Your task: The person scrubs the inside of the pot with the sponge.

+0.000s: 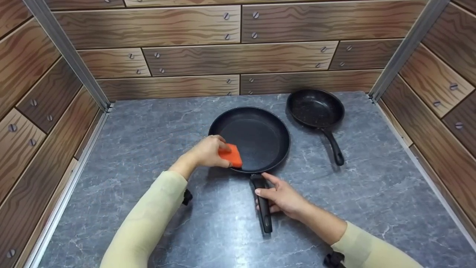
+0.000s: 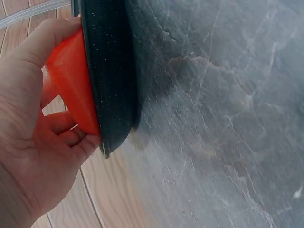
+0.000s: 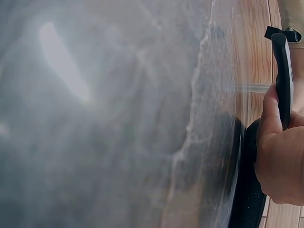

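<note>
My left hand [image 1: 208,152] grips an orange sponge [image 1: 232,156] between thumb and fingers, at the near left inside edge of a large black frying pan [image 1: 256,136]. Seen from the left wrist, the sponge [image 2: 73,78] lies against the inner side of the pan's wall [image 2: 111,71], with the fingertips right at the rim. My right hand [image 1: 286,199] holds the pan's black handle [image 1: 264,214] close to where it joins the pan, thumb on top and index finger stretched toward the rim. In the right wrist view the handle [image 3: 283,66] passes through the hand [image 3: 282,164].
A smaller black frying pan [image 1: 316,108] stands at the back right, its handle [image 1: 334,149] pointing toward the front. The grey marbled tabletop [image 1: 148,137] is enclosed by wood-patterned walls [image 1: 193,61] at the back and both sides, with metal posts [image 1: 409,44] in the corners.
</note>
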Demonstrator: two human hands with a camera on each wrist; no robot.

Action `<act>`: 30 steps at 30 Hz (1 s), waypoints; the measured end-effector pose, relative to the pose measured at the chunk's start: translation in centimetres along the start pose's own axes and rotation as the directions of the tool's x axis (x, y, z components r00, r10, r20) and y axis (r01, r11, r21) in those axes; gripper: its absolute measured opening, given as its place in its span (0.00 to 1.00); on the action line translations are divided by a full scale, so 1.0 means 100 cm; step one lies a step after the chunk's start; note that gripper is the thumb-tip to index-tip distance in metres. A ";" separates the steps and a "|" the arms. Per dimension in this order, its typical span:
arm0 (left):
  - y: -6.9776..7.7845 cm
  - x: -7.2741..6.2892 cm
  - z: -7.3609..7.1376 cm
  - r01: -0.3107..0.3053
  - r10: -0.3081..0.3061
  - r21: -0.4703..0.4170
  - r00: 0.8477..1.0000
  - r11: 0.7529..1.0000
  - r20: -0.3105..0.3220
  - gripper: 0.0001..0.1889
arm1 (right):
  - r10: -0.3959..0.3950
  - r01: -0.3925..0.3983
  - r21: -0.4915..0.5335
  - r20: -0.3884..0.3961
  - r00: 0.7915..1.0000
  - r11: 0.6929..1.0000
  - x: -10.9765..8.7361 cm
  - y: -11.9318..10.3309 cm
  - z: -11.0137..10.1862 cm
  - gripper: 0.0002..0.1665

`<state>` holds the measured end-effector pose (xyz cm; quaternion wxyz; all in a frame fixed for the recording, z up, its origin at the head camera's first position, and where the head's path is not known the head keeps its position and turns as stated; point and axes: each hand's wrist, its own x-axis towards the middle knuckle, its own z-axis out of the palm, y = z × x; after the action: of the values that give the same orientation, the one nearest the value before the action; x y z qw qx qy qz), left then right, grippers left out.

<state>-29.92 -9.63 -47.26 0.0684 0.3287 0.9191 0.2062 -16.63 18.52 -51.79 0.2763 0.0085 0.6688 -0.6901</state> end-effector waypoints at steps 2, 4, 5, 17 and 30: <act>-0.001 0.001 0.000 -0.003 0.003 -0.006 1.000 1.000 0.008 0.24 | 0.003 -0.003 0.004 -0.001 1.000 1.000 0.000 0.000 0.000 0.56; -0.002 0.002 0.000 -0.010 0.010 -0.008 1.000 1.000 0.014 0.23 | 0.005 -0.005 0.008 -0.001 1.000 1.000 -0.001 -0.001 0.001 0.56; -0.002 0.002 0.000 -0.014 0.014 -0.008 1.000 1.000 0.019 0.23 | 0.005 -0.005 0.009 -0.002 1.000 1.000 -0.001 -0.001 0.001 0.56; 0.000 0.001 -0.001 0.008 -0.005 -0.038 0.997 0.999 0.072 0.23 | 0.003 -0.003 0.024 0.015 1.000 1.000 -0.001 0.001 0.000 0.56; 0.010 0.005 0.006 -0.007 0.021 -0.130 0.994 0.991 0.105 0.23 | -0.014 0.014 0.007 0.036 0.999 1.000 0.000 0.001 -0.002 0.56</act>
<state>-29.53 -8.42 -47.36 0.1369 0.3405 0.8965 0.2482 -16.63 18.73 -51.86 0.2835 -0.0077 0.6615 -0.6942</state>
